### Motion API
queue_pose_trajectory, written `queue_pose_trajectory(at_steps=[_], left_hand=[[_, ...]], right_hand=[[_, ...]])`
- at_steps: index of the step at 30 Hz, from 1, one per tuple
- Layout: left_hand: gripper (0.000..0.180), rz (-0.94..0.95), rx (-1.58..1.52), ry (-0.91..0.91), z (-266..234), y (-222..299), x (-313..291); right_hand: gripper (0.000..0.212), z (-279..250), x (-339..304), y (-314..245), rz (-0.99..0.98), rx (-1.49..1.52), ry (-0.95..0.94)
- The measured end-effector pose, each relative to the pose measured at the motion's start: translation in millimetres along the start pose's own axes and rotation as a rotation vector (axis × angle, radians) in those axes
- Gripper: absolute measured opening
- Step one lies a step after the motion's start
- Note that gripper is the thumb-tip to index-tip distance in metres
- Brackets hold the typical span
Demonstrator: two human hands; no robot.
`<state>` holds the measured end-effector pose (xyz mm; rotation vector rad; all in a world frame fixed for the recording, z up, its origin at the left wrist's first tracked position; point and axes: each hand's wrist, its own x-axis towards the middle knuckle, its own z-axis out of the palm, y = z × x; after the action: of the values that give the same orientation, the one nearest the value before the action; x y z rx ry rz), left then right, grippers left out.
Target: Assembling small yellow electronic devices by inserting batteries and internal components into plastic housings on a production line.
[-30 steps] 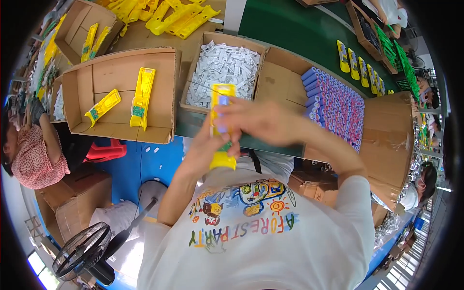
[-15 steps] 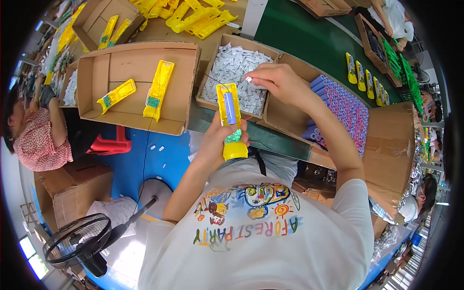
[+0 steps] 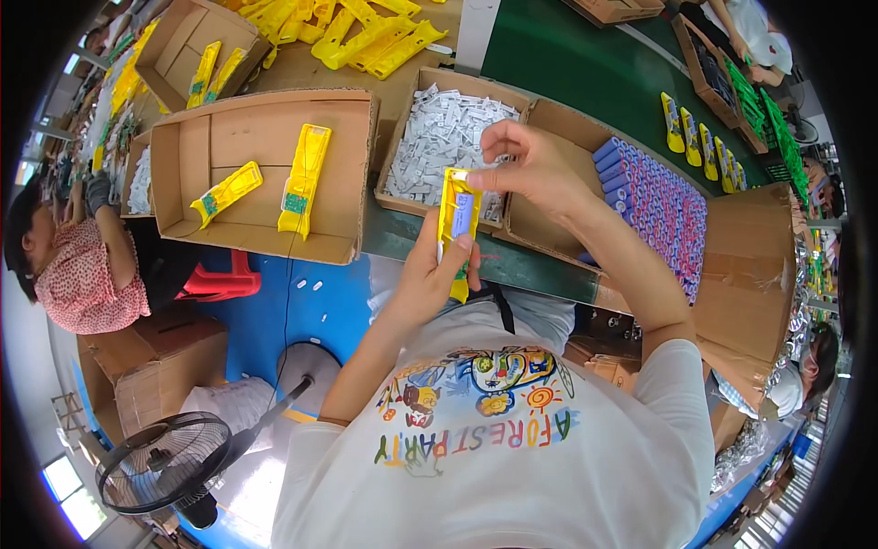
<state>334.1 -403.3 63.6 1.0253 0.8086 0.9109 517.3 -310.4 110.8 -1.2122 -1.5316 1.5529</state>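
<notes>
My left hand (image 3: 426, 274) is wrapped round a yellow plastic housing (image 3: 446, 229), held upright before my chest. Inside the housing lies a purple cylindrical battery (image 3: 464, 212); part of a green circuit board shows below my thumb. At the housing's top end, my right hand (image 3: 544, 174) pinches a small white plastic piece (image 3: 461, 177) between thumb and fingers, against or just over the rim; actual contact is hard to make out. Just beyond my hands, a cardboard box (image 3: 402, 203) holds a heap of similar white pieces (image 3: 439, 128).
Purple batteries (image 3: 654, 220) stand packed in a carton on the right. In a cardboard tray (image 3: 183, 137) at left lie two wired yellow housings (image 3: 306, 174). More housings (image 3: 380, 41) are piled behind. A fan (image 3: 165, 457) and a seated person (image 3: 87, 274) are at left.
My right hand has come from above the white pieces to the housing's top end, bringing the white piece. The housing has shifted slightly right and turned in my left hand.
</notes>
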Motion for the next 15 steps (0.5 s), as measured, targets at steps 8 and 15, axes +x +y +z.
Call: queue_pose_trajectory(at_steps=[8,15], left_hand=[[0.048,-0.056,-0.129,-0.214,12,17,12],[0.071,0.195,1.603,0.643,-167,61,-9]], right_hand=[[0.017,-16,-9,2,-0.254,-0.124,-0.074],[0.021,-364,61,33,-0.353,-0.986,1.013]])
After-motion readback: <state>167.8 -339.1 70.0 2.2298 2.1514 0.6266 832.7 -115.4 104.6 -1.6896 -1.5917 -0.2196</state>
